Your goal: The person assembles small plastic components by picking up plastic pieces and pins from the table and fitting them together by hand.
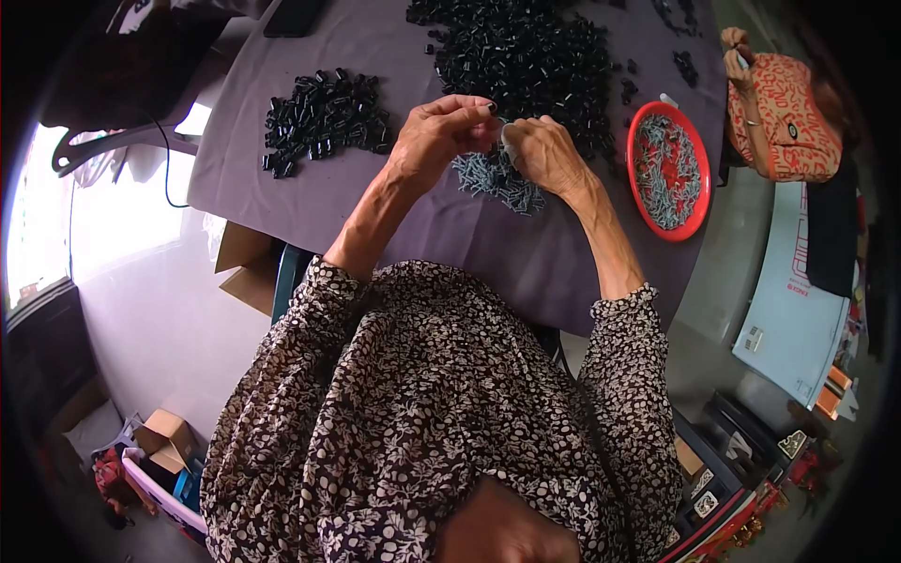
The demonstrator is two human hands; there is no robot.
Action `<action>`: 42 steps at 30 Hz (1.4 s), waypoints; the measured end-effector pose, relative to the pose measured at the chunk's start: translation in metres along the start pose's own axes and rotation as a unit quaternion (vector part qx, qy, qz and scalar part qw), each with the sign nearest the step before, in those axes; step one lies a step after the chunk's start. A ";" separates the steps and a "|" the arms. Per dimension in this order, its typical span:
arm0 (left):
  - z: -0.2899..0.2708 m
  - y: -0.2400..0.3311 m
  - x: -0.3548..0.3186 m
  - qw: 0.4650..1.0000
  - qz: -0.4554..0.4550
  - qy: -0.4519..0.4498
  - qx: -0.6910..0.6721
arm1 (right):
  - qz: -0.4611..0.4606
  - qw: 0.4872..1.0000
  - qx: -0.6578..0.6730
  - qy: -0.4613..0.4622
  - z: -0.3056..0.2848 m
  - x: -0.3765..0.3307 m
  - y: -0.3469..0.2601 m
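Observation:
My left hand (436,141) is raised over the table, its thumb and forefinger pinched around a small black plastic part (491,109). Close beside it, my right hand (546,158) is closed, with something pale at its fingertips that is too small to name. The fingertips of both hands nearly meet. Just beneath them lies a heap of small grey screw-like pins (497,186), partly hidden by my hands. Beyond my hands spreads a large pile of black plastic parts (526,61). A smaller pile of black parts (324,122) sits to the left.
A red plastic dish (705,192) with more grey pins stands at the table's right edge. A dark phone-like slab (294,17) lies at the far left of the cloth-covered table (413,235). An orange patterned bag (793,117) is beyond the right edge. An open cardboard box (246,267) is below left.

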State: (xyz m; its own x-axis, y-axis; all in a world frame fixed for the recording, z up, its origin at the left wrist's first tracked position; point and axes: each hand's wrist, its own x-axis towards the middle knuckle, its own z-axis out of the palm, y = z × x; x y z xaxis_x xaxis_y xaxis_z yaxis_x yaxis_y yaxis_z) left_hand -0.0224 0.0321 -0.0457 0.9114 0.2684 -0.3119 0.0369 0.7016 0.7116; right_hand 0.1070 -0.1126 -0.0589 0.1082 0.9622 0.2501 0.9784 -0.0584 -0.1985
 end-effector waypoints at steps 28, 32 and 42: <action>0.042 0.002 -0.014 0.967 0.145 -0.024 0.208 | 0.052 0.997 -0.006 0.063 -0.096 0.017 -0.036; 0.048 0.004 -0.018 0.923 0.186 0.009 0.336 | 0.041 0.998 -0.033 0.042 -0.101 0.020 -0.040; 0.059 0.014 -0.006 0.958 0.184 0.002 0.220 | 0.195 0.953 0.223 0.059 -0.108 0.016 -0.016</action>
State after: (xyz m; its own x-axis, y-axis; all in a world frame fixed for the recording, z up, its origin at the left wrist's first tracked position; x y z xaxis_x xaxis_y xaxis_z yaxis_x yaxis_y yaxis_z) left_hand -0.0032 0.0015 0.0033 0.8939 0.4481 0.0092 -0.1171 0.2136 0.9699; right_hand 0.1122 -0.1255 0.0510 0.4935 0.8520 0.1748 0.6901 -0.2613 -0.6749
